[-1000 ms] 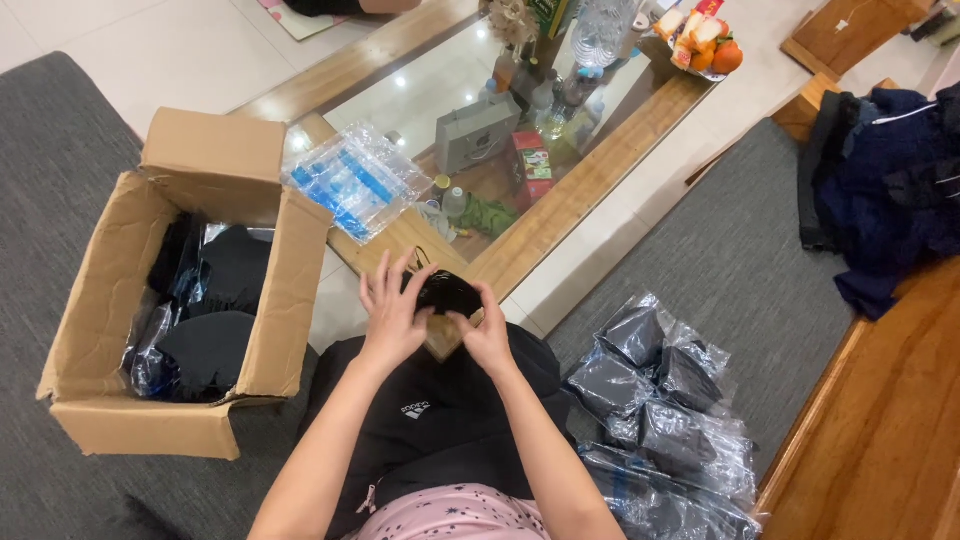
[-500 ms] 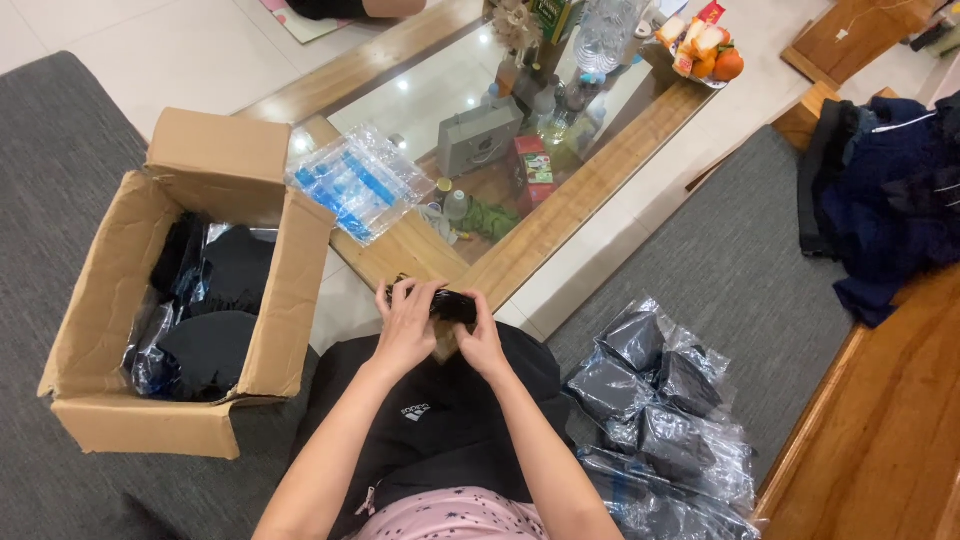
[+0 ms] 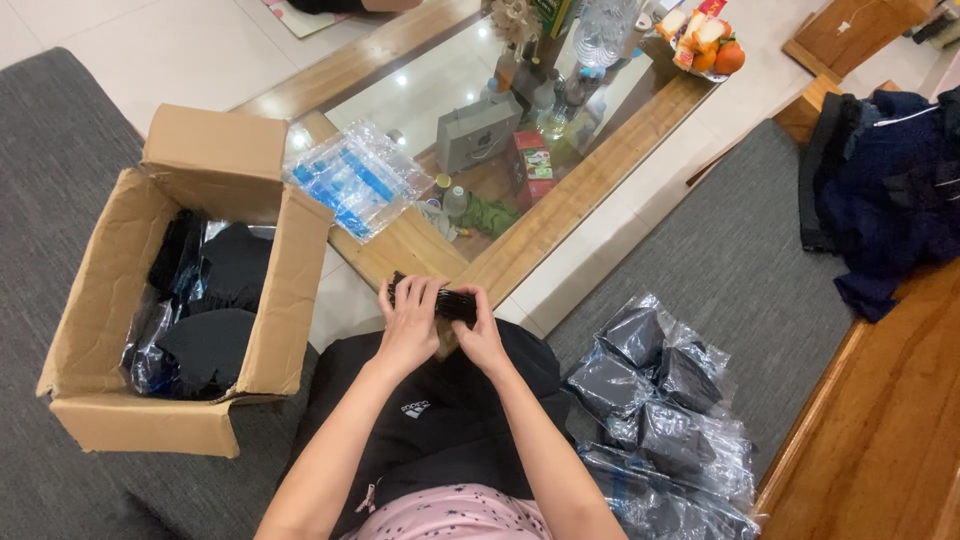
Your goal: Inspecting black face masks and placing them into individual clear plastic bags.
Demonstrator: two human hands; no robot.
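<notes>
Both hands hold one small black folded cloth item (image 3: 455,303) over my lap, by the corner of the wooden glass-top table (image 3: 520,250). My left hand (image 3: 408,322) wraps its left end with fingers curled over the top. My right hand (image 3: 484,335) grips its right end. On my left an open cardboard box (image 3: 280,290) holds black items, some in clear bags. To my right lies a heap of bagged black items (image 3: 660,390) on the grey mat.
A stack of empty clear bags with blue print (image 3: 355,180) lies on the table's near end. Bottles, a small grey box and a fruit plate (image 3: 705,40) crowd the table. Dark blue clothing (image 3: 890,190) hangs at the right, above a wooden surface (image 3: 890,430).
My hands have come down from a raised, fingers-spread pose and closed together around the black item, pressing it into a flatter, narrower bundle.
</notes>
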